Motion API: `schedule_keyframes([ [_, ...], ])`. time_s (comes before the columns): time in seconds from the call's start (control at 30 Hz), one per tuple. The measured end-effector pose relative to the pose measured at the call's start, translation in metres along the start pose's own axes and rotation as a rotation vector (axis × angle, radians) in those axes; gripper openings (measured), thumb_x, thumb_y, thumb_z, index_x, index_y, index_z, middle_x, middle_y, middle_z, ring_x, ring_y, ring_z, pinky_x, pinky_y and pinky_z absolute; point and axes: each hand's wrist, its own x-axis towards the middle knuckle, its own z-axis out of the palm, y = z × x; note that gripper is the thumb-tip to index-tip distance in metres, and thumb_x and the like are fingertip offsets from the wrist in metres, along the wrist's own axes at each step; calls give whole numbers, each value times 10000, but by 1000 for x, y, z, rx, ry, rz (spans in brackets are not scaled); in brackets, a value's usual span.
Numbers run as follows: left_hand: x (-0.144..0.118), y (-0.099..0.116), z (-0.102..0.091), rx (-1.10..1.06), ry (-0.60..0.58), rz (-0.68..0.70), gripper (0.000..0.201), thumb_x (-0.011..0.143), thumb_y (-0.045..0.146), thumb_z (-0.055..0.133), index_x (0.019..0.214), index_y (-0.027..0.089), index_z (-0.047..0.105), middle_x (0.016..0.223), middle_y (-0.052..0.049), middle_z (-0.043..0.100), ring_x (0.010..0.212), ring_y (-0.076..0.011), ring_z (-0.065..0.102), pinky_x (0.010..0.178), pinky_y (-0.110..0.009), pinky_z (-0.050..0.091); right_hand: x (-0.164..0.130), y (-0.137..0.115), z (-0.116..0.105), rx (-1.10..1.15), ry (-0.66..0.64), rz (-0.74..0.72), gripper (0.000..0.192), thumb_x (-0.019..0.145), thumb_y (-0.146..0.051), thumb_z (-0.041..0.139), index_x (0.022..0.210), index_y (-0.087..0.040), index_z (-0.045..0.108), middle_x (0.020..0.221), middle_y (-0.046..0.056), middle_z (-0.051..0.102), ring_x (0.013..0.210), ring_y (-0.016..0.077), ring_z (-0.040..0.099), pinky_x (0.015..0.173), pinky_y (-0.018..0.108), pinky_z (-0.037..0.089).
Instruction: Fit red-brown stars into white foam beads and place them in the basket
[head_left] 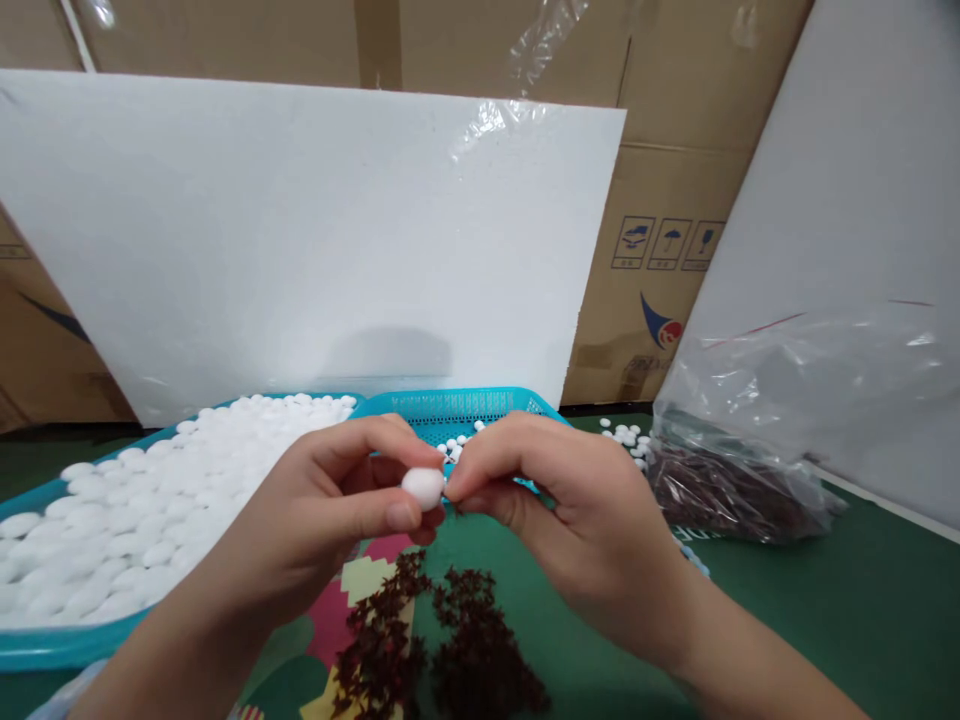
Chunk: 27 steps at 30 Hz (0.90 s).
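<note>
You are holding a small white ball [424, 487] at the centre of the frame, pinched between the thumb and forefinger of your left hand [330, 515], which is clamped on it. Your right hand [577, 510] is meeting the ball from the right, its fingertips drawn together right against it; whether they are gripping something tiny there I cannot tell. Below your hands, at the bottom centre, a heap of dark red star-shaped pieces [442, 650] is lying on the green tabletop [847, 600]. At the left, a turquoise tray [45, 645] is brimming with more white balls, and a second turquoise basket [465, 405] is sitting just behind your fingers with a few balls in it. A clear plastic bag [750, 450] of the dark pieces is slumping at the right. The risk, as I judge it, is in the pinch: the ball looks smooth and round, so squeezing off-centre could be squirting it out onto the tabletop, where it could be rolling away among the loose balls [626, 437] near the bag.
</note>
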Motion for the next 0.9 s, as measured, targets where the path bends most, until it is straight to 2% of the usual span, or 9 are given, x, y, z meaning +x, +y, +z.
schedule_keyframes([
  [0.23, -1, 1, 3, -53, 39, -47, 77, 479, 160, 645, 533, 185, 596, 460, 76, 504, 403, -26, 467, 362, -70, 376, -3, 2, -2, -47, -1, -71, 149, 674, -32, 455, 585, -132, 519, 565, -25, 576, 557, 29, 523, 526, 51, 426],
  [0.47, -4, 7, 4, -42, -6, -92, 168, 451, 23, 607, 516, 177, 600, 441, 76, 501, 384, -26, 456, 362, -83, 381, -1, -2, -6, -80, -53, -132, 198, 699, -29, 406, 588, -160, 505, 573, -48, 579, 562, 12, 525, 540, 35, 426],
  [0.7, -8, 16, 6, 72, 4, -116, 142, 436, 60, 626, 506, 181, 604, 422, 74, 487, 376, -22, 422, 339, -77, 345, 0, -3, -8, -53, -59, -204, 228, 760, -125, 346, 595, -131, 504, 573, -2, 575, 575, 14, 529, 561, 45, 433],
  [0.9, -7, 17, 8, 48, -37, -178, 123, 447, 71, 617, 493, 183, 592, 449, 78, 539, 382, -20, 439, 349, -73, 357, -4, -4, -6, -114, -24, -254, 289, 786, -120, 281, 633, -134, 526, 600, 8, 575, 596, 38, 537, 552, 95, 446],
])
